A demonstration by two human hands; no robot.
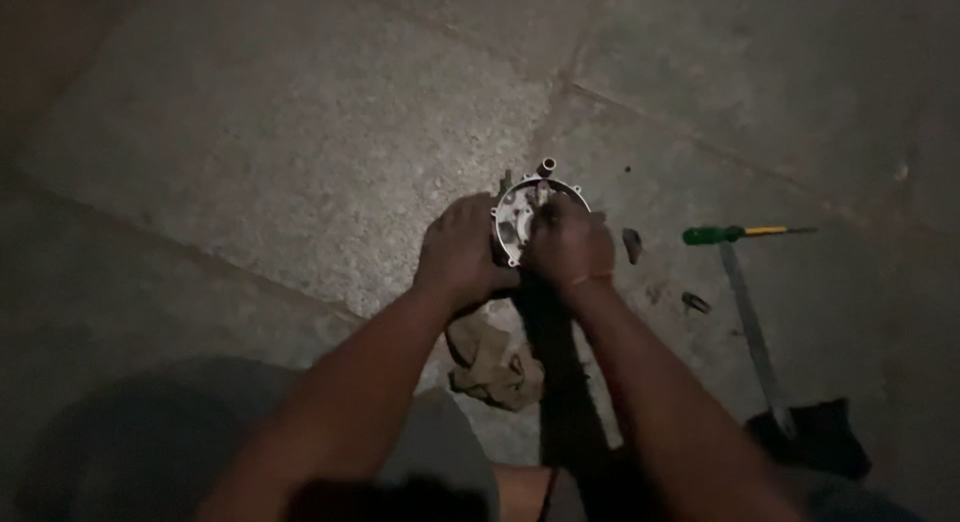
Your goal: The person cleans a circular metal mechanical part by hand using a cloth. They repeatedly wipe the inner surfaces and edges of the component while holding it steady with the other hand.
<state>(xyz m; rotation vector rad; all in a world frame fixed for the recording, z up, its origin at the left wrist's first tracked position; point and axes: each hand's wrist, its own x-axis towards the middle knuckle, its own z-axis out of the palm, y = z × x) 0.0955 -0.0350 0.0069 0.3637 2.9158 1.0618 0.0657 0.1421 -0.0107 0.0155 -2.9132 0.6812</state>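
I looked down in dim light at a stone floor (pixel 300 162) and my two bare arms reaching away from me toward its middle. My left hand (pixel 462 250) was curled around the left rim of a round metal housing (pixel 520 207), fingers wrapped on it and clearly gripping. The housing lay on the floor at the centre of the view, pale grey, with a ring of small bolt holes and a short tube (pixel 547 166) sticking up at its far edge. My right hand (pixel 572 244) was closed over the right half of the housing, knuckles up; it seemed to pinch something thin and dark at the housing's face, but I could not tell what it was. Near my forearms, just below the housing, a crumpled tan rag (pixel 492 362) lay on the floor. To the right, well apart from the hands, lay a screwdriver (pixel 745 232) with a green handle and yellow shaft. A long flat metal bar (pixel 752 327) ran from just below it toward me. Two small dark bits (pixel 632 243) lay between the housing and the screwdriver.
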